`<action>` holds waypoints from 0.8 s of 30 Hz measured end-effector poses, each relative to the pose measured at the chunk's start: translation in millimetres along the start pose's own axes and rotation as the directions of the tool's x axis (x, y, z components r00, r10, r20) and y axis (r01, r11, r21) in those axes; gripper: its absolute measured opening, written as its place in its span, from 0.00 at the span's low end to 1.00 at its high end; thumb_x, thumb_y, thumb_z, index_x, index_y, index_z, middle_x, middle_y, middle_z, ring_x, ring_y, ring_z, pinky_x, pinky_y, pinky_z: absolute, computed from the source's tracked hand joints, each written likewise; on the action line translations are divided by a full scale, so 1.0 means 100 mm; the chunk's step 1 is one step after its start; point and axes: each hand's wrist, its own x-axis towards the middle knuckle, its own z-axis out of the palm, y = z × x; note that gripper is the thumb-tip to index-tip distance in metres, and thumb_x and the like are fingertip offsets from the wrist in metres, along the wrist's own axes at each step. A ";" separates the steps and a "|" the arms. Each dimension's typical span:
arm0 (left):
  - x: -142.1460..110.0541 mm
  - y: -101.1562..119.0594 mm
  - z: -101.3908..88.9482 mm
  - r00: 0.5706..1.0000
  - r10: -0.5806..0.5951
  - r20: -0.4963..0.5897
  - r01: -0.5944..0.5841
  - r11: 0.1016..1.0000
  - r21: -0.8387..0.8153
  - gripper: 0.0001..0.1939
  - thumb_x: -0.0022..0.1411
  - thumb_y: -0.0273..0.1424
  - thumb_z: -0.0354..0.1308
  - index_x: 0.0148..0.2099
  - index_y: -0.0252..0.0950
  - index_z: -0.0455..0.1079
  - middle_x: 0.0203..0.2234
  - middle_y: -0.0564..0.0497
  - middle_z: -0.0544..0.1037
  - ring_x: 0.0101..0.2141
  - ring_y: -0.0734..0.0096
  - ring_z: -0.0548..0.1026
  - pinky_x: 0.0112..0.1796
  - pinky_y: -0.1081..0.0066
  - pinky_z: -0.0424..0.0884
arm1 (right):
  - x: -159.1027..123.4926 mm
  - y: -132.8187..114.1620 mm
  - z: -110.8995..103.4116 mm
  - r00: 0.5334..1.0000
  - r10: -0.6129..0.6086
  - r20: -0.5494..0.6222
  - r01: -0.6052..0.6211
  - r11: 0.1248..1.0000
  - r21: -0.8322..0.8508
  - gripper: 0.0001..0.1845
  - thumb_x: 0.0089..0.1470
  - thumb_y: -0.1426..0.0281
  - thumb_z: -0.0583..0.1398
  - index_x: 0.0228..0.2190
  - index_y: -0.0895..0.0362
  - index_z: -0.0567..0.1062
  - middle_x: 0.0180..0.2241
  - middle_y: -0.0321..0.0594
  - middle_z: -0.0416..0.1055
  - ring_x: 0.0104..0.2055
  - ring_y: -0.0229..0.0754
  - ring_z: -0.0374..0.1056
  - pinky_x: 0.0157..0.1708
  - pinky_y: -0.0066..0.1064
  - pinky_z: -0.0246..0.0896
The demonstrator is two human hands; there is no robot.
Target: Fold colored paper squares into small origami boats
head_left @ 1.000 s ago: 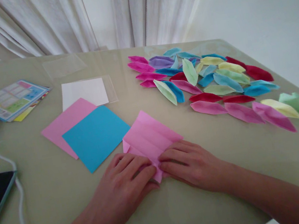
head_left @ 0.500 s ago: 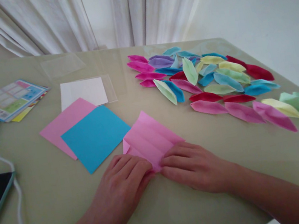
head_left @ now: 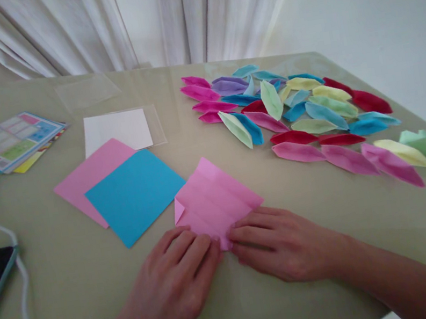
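Head: pink paper [head_left: 215,192], white sheet [head_left: 116,132] in sleeve [head_left: 155,125]

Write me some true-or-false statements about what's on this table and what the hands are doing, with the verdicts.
1. The left fingers and right fingers touch the same creased sheet. True.
2. The blue sheet lies underneath the flat pink sheet. False: it overlaps the flat pink sheet from on top.
3. The folded pieces are all one colour. False: they include pink, blue, green, red, yellow and purple.
4. A small flap shows at the creased sheet's left corner. True.
5. A white cable runs among the folded pieces. False: it lies at the table's left.
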 end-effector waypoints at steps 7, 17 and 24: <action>0.01 0.08 -0.05 0.998 0.041 -0.052 -0.037 0.996 0.079 0.16 0.76 0.23 0.49 0.43 0.31 0.79 0.38 0.47 0.81 0.38 0.61 0.75 0.50 0.58 0.68 | -0.02 -0.02 0.01 1.000 -0.012 0.022 0.013 0.999 -0.032 0.06 0.69 0.74 0.62 0.39 0.60 0.80 0.43 0.45 0.81 0.49 0.45 0.75 0.49 0.38 0.72; -0.02 0.17 -0.15 0.996 0.019 0.088 -0.030 0.991 0.131 0.20 0.78 0.24 0.44 0.44 0.36 0.79 0.43 0.48 0.82 0.43 0.60 0.75 0.44 0.59 0.68 | 0.00 -0.01 -0.04 1.000 0.004 0.018 -0.004 1.000 -0.008 0.07 0.68 0.73 0.62 0.38 0.60 0.81 0.43 0.44 0.82 0.47 0.44 0.77 0.47 0.35 0.73; -0.03 0.22 -0.14 0.995 -0.010 0.103 -0.002 0.992 0.124 0.17 0.79 0.26 0.47 0.47 0.36 0.79 0.46 0.48 0.81 0.47 0.59 0.73 0.49 0.57 0.65 | -0.02 0.00 -0.08 1.000 0.021 -0.002 -0.020 0.999 0.045 0.07 0.68 0.72 0.62 0.38 0.59 0.80 0.44 0.44 0.83 0.44 0.42 0.79 0.47 0.34 0.74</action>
